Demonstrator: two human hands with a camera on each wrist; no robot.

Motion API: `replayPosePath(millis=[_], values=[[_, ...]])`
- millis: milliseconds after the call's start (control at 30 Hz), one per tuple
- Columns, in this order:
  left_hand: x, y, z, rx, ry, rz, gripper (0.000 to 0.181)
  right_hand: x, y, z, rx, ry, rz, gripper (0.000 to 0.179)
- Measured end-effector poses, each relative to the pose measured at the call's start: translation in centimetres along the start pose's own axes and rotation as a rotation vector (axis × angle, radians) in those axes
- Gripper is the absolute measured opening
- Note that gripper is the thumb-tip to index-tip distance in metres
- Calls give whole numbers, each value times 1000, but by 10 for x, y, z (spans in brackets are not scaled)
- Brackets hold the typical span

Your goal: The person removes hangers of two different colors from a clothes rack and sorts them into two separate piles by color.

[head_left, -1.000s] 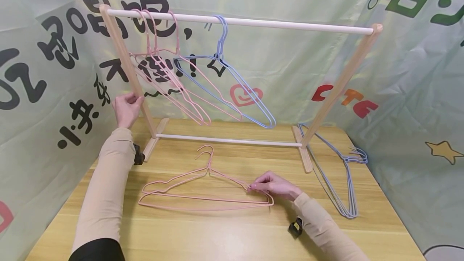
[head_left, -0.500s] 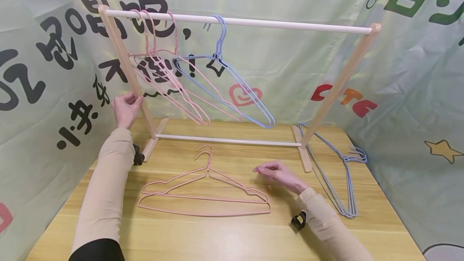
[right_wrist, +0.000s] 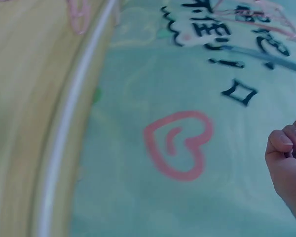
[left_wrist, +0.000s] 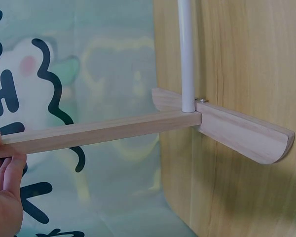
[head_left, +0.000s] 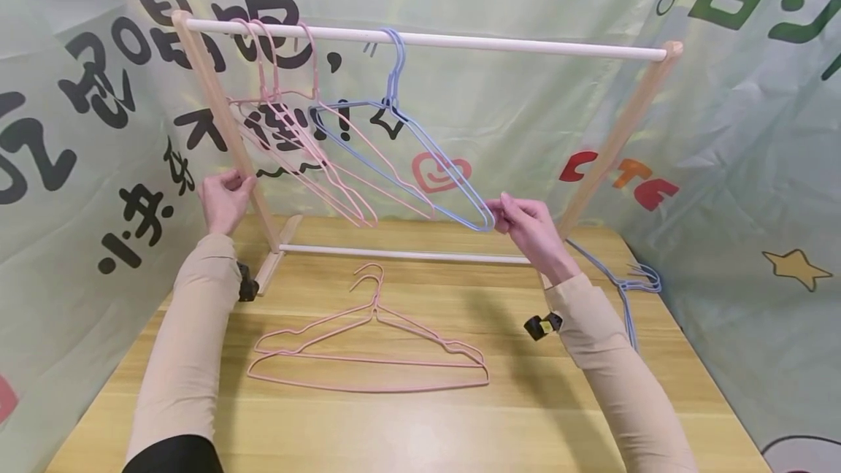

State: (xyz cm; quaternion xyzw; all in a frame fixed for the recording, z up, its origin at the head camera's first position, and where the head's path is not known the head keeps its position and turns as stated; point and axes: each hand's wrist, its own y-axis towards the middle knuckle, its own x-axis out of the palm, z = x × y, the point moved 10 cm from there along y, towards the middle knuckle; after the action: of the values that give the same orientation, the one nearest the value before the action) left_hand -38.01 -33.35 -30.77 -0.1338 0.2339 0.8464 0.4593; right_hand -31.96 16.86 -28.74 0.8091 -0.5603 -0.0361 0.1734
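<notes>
Gripping wooden post (head_left: 217, 108) with left hand (head_left: 225, 203); at corner of blue hangers (head_left: 392, 93) with right hand (head_left: 531, 231), cannot tell if pinching

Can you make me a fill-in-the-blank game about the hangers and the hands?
1. The hand gripping the wooden post is the person's ____ hand.
2. The hanging hangers nearest the right hand are coloured ____.
3. The pink hangers lying on the table number ____.
4. The top rail is coloured ____.

Missing words: left; blue; two; white.
</notes>
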Motion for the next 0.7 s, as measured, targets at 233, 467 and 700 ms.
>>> replayPosePath(millis=[233, 467, 700], values=[[1, 0, 1, 4, 7, -1, 38, 26, 15, -16, 6, 49, -82, 24], [2, 0, -1, -12, 9, -6, 38, 29, 18, -17, 10, 29, -105, 22], [-1, 0, 3, 40, 49, 21, 36, 20, 15, -22, -37, 18, -93, 24]])
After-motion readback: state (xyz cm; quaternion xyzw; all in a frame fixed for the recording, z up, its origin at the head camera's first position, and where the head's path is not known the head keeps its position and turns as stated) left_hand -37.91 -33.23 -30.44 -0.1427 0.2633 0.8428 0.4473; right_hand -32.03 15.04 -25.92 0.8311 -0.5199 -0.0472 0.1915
